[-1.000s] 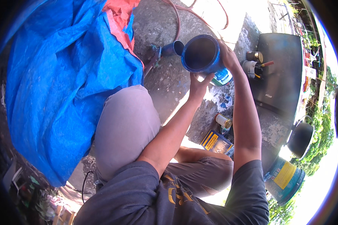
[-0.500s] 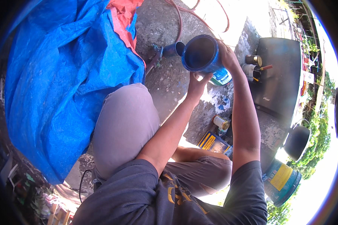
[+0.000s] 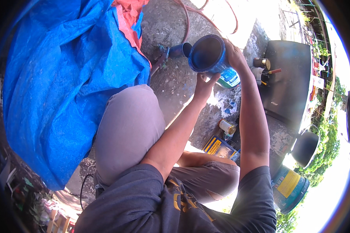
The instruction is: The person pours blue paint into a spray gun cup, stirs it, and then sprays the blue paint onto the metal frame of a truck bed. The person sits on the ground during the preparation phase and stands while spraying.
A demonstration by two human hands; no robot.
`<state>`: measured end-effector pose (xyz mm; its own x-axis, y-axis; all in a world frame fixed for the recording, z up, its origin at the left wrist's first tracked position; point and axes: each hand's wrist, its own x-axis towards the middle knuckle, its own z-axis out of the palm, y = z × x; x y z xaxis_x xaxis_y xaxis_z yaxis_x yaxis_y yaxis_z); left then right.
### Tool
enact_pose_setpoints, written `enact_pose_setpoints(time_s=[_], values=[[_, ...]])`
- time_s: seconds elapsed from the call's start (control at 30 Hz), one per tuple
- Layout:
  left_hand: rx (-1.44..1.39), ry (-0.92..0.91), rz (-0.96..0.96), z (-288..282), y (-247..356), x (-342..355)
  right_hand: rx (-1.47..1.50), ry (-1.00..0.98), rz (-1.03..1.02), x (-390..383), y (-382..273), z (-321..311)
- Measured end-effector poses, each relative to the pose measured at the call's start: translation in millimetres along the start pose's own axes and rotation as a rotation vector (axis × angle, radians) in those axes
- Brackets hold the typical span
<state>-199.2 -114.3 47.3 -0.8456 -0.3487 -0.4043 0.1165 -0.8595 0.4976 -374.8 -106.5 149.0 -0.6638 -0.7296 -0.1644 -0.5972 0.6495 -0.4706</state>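
The person wears a charcoal-grey T-shirt [image 3: 122, 198], its cloth creased across the front. A golden-yellow print [image 3: 182, 202] of large, rounded strokes sits on the chest, partly lost in the folds. The left sleeve [image 3: 146, 176] and right sleeve [image 3: 256, 190] are both short and plain, with smooth hems. Beyond them the left forearm [image 3: 175, 130] and right forearm [image 3: 254, 116] are bare and slim, tapering to the wrists; the left hand [image 3: 204, 88] and right hand [image 3: 235, 55] are bare too. The legwear [image 3: 130, 120] is plain grey, pale in sunlight over the left knee and a darker grey-brown on the right leg [image 3: 206, 178].
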Motion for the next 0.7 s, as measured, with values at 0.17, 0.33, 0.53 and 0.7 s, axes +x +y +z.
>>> enact_pose_setpoints(time_s=[0.17, 0.33, 0.53, 0.7], values=[[0.027, 0.055, -0.004, 2.6, 1.5, -2.0, -0.073, -0.03, 0.004, 1.3, -8.2, -1.2], [0.018, 0.035, 0.011, 4.7, 2.1, -2.0, -0.056, -0.007, 0.06, 4.3, -2.1, -1.0], [-0.008, 0.028, 0.005, 5.2, 4.2, -1.4, -0.063, -0.018, 0.102, 6.4, -4.6, -0.6], [-0.01, 0.022, -0.028, 4.6, 7.7, -0.6, -0.049, -0.006, 0.154, 7.9, -8.3, 0.1]])
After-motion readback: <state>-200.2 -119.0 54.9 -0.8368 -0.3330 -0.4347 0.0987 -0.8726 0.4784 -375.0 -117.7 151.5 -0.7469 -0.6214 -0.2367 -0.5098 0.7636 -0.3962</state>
